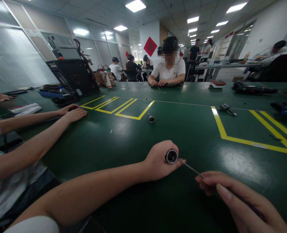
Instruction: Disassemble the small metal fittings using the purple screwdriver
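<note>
My left hand [159, 161] is closed around a dark cylindrical part [171, 156], whose round open end with a silvery metal rim faces me. My right hand [242, 199], lower right, grips a screwdriver [193, 169] with a thin metal shaft; its dark handle is mostly hidden in the palm. The shaft points up and left to the side of the cylindrical part, by my left fingertips. Whether its tip touches the part cannot be made out. Further off on the green table lies a small metal-and-black cylindrical piece [151, 118].
Yellow tape [219, 123] marks areas on the green table [104, 145]. A black part with a metal shaft [227, 109] lies at right. A co-worker's hands [75, 112] rest at left; another person [169, 69] sits opposite. A black equipment case [72, 77] stands at back left.
</note>
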{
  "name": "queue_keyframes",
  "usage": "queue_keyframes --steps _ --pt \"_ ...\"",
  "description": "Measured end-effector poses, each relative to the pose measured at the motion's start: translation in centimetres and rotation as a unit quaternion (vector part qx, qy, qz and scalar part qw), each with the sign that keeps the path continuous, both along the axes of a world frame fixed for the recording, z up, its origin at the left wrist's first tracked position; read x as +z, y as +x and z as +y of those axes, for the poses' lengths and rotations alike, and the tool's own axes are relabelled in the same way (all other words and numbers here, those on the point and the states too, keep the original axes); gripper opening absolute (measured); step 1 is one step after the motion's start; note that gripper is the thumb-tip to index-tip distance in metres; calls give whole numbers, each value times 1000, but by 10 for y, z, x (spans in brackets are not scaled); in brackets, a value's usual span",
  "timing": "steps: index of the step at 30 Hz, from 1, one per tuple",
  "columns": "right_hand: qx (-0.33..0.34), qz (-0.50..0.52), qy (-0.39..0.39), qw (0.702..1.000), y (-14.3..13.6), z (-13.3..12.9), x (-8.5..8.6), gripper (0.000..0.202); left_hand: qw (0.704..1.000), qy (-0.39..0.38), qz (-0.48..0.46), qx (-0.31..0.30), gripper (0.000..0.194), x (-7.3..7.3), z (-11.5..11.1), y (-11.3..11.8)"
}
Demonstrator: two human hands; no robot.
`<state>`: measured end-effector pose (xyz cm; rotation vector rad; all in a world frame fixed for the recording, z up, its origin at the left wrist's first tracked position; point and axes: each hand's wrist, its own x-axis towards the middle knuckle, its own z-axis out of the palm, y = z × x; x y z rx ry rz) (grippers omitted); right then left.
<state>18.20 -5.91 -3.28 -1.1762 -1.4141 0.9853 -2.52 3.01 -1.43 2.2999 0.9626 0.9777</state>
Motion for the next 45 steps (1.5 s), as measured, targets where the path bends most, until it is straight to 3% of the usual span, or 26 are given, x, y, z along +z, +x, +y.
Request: queue_keyframes --steps 7,12,20,23,27,31,37,45 --pt "-14 110 -69 991 0 4 5 22 1000 -16 9 -10 22 6 0 -2" --pt "-77 164 -152 972 -5 15 16 31 997 -42 69 9 15 13 1 0" --pt "-100 206 -189 955 -7 22 14 26 975 -50 213 37 19 11 40 13" --pt "-115 215 -201 949 -9 26 18 26 966 -23 258 5 26 10 52 16" --pt "-143 219 -120 958 -10 49 32 22 962 -32 269 -42 42 11 56 15" --pt "-135 214 -57 966 -16 83 39 27 965 -48 253 -47 34 13 60 9" --pt "-101 163 12 981 -30 114 25 34 970 -3 217 -114 28 7 75 1" --pt "-48 41 12 998 -27 113 12 35 967 7 214 -138 27 3 80 0"
